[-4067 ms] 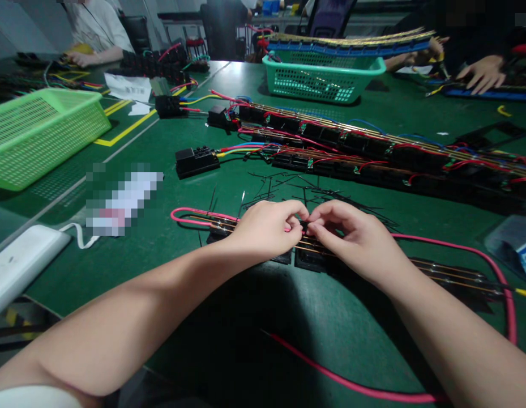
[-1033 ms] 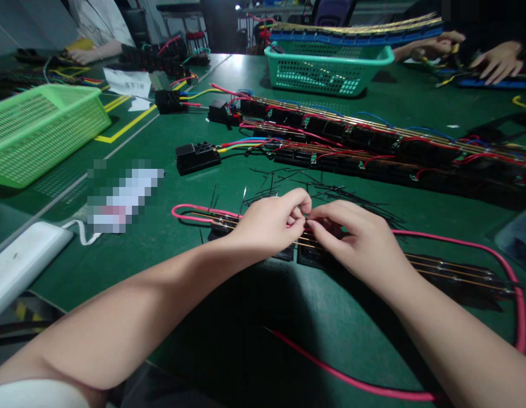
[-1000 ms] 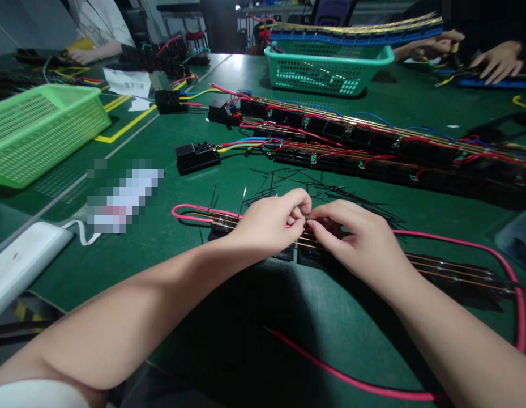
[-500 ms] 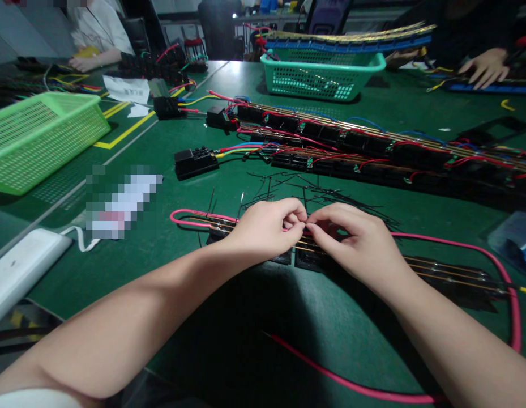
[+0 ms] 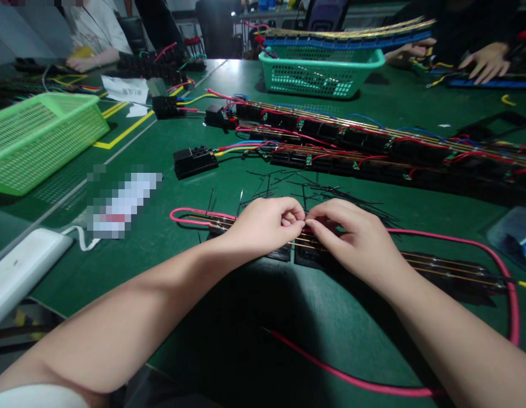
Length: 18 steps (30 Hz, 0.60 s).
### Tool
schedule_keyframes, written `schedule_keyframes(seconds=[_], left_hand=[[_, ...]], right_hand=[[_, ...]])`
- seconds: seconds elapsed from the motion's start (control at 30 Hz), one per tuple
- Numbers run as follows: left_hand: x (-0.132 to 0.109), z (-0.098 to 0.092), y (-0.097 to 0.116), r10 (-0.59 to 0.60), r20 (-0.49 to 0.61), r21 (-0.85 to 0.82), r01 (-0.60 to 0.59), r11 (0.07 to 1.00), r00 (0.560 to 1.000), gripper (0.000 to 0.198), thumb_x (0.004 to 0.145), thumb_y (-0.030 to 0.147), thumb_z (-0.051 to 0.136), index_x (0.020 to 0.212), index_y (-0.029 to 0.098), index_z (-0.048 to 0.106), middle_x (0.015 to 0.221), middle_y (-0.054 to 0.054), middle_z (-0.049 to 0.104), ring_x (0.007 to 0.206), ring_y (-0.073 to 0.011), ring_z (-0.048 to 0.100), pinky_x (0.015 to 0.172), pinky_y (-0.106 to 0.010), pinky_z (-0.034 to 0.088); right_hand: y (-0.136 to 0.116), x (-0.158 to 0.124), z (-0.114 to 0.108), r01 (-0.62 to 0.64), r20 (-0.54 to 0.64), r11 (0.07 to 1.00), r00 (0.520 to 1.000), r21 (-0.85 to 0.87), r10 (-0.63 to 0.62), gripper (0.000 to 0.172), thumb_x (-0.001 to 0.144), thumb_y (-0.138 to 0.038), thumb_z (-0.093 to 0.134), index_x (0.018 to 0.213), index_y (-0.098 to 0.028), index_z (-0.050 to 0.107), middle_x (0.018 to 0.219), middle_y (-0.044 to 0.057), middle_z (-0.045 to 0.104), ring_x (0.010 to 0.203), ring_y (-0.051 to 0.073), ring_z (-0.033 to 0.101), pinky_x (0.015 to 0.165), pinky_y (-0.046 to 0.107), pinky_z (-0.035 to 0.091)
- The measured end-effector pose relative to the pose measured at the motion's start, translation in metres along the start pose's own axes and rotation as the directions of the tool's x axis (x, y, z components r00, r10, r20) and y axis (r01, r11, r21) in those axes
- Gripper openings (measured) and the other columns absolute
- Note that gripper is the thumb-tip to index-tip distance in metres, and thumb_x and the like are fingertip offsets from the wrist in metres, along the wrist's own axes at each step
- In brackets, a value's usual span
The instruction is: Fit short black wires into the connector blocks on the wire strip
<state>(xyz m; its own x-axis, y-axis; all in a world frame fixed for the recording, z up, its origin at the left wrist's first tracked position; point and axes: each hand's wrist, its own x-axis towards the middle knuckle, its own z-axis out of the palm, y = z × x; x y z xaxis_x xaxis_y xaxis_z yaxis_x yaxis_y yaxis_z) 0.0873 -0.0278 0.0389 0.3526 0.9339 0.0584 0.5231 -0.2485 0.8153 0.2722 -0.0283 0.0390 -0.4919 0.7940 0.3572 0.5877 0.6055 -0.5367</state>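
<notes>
My left hand (image 5: 269, 224) is closed in a pinch over a black terminal strip with copper-coloured bars (image 5: 313, 242). My right hand (image 5: 356, 229) pinches from the other side, its fingertips meeting those of the left. A thin black cable tie (image 5: 304, 195) stands up right at the joined fingertips; its lower end is hidden by the fingers. Along the strip runs a thick red cable (image 5: 436, 232), looped at the left end and curving round at the right. More upright cable ties (image 5: 240, 199) poke up left of my left hand.
Loose cable ties (image 5: 351, 195) lie scattered behind my hands. Wired black assemblies (image 5: 330, 156) stretch across behind them. A teal basket (image 5: 322, 71) and a light green basket (image 5: 46, 141) stand farther off. A white power strip (image 5: 29, 272) is at left. Co-workers sit across the table.
Both hands stay pinched together at nearly the same spot. The view has shifted very slightly. A co-worker's hand at the far right has moved a little.
</notes>
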Motion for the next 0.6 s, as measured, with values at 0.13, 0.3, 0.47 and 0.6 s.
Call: schedule_keyframes(seconds=[0.13,0.3,0.47,0.6], left_hand=[[0.0003,-0.0004,-0.0011,-0.002,0.013,-0.009,0.003,1.000,1.000,0.010,0.078,0.018,0.058,0.081,0.017,0.067,0.079,0.000,0.071,0.076,-0.0126,0.066,0.071,-0.023,0.048],[0.0014,-0.0008,-0.0053,0.015,0.029,-0.016,-0.014,1.000,0.999,0.011,0.077,0.020,0.057,0.081,0.018,0.068,0.078,0.001,0.071,0.075,-0.0125,0.065,0.070,-0.022,0.047],[0.0031,-0.0018,-0.0076,0.045,0.041,-0.002,-0.045,0.999,0.998,0.013,0.078,0.020,0.057,0.081,0.018,0.069,0.076,0.001,0.071,0.073,-0.0122,0.065,0.068,-0.022,0.046],[0.0039,-0.0024,-0.0073,0.043,0.046,0.014,-0.043,0.999,0.998,0.014,0.078,0.021,0.057,0.081,0.018,0.070,0.076,0.001,0.071,0.073,-0.0123,0.064,0.068,-0.022,0.045]], right_hand=[[0.0004,-0.0001,0.0005,0.021,0.004,1.000,1.000,-0.014,-0.021,0.010,0.088,-0.016,0.054,0.085,-0.021,0.063,0.080,0.004,0.065,0.072,0.017,0.059,0.065,0.030,0.046],[-0.0001,-0.0010,0.0007,0.035,0.009,0.999,0.999,-0.027,-0.035,0.010,0.088,-0.016,0.054,0.086,-0.021,0.062,0.080,0.004,0.065,0.073,0.018,0.059,0.065,0.030,0.047],[-0.0006,-0.0010,0.0003,0.035,0.000,0.999,0.999,-0.031,-0.035,0.010,0.089,-0.017,0.053,0.085,-0.022,0.061,0.080,0.004,0.064,0.073,0.018,0.059,0.065,0.030,0.047],[-0.0008,-0.0005,0.0002,0.030,-0.003,0.999,1.000,-0.033,-0.030,0.010,0.089,-0.017,0.053,0.086,-0.022,0.061,0.080,0.004,0.064,0.073,0.018,0.059,0.065,0.030,0.047]])
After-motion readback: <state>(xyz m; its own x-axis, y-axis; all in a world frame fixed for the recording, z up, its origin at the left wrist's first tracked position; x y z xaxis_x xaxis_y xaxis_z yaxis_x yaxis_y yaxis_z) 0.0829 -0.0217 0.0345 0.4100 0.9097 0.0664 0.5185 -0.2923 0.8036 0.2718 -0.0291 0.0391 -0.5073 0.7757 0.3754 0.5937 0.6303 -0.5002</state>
